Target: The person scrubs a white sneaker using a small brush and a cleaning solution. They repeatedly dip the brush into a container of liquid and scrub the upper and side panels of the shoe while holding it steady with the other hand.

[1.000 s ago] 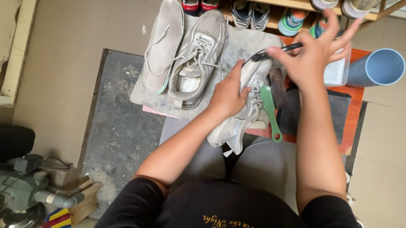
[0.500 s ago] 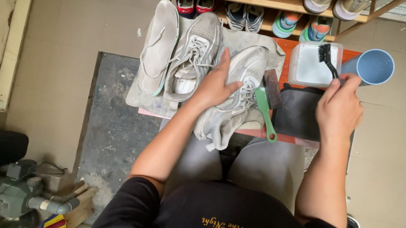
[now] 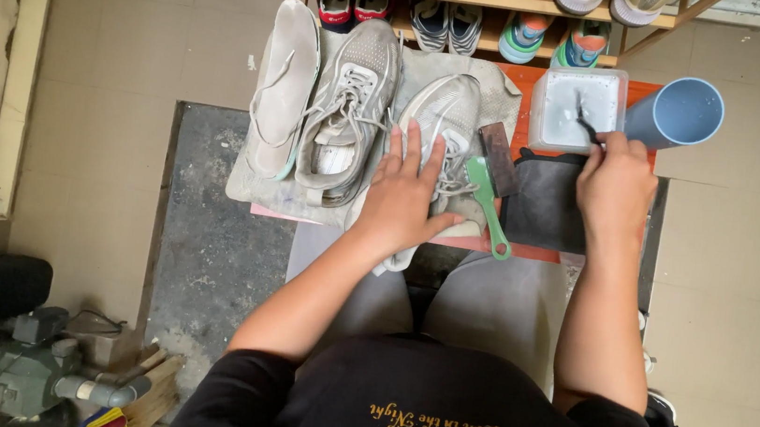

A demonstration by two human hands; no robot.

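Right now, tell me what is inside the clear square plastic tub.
The clear square plastic tub holds cloudy whitish liquid. The right hand dips a black-handled brush into it; the bristle end is sunk in the liquid and cannot be seen, nor can the tub's bottom.

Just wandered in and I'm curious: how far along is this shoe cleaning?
Early on, it seems. Done: the insole lies out beside the other grey shoe. In hand: the left hand pins one grey shoe while the right hand dips a black brush into the white tub. Left: both shoes look grubby.
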